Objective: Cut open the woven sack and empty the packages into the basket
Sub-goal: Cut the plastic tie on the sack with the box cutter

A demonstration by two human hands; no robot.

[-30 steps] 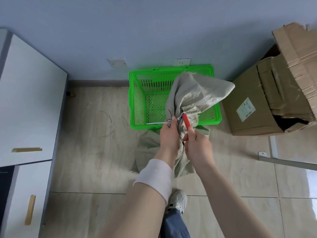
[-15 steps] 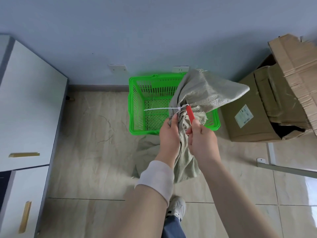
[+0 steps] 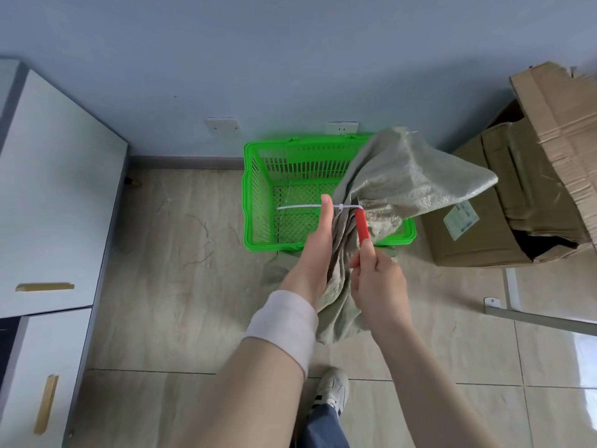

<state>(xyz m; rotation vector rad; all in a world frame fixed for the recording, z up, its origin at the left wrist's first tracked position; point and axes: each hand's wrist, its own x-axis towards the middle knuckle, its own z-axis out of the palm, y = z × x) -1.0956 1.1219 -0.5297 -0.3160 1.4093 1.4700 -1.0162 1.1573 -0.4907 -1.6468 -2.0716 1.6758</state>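
The sack (image 3: pixel 403 189) is held up over the near right part of the basket (image 3: pixel 255 202). Its loose top flares far and right, and its body hangs between the arms toward the floor (image 3: pixel 177 286). The bunched neck is gripped by the left hand (image 3: pixel 315 253), thumb raised. A red cutter (image 3: pixel 361 226) is pinched in the curled fingers of the right hand (image 3: pixel 376 286). Its tip is set at the white tie (image 3: pixel 300 206) that binds the neck. The blade is too small to be made out, so contact with the tie cannot be confirmed.

The opening step is judged to be in hand, with nothing emptied yet. Next, the tie must be severed with a short stroke directed away from the left thumb. The neck must be held taut, then the mouth turned down over the basket.

A blue-grey wall (image 3: pixel 290 59) is seen at the far side above pale floor tiles. A white cabinet (image 3: pixel 58 205) stands at left and a torn carton (image 3: pixel 484 237) at right. A shoe (image 3: pixel 332 392) is nearest, two sockets (image 3: pixel 223 124) are set in the wall beyond the basket, and stray fibres (image 3: pixel 200 240) lie left of the basket
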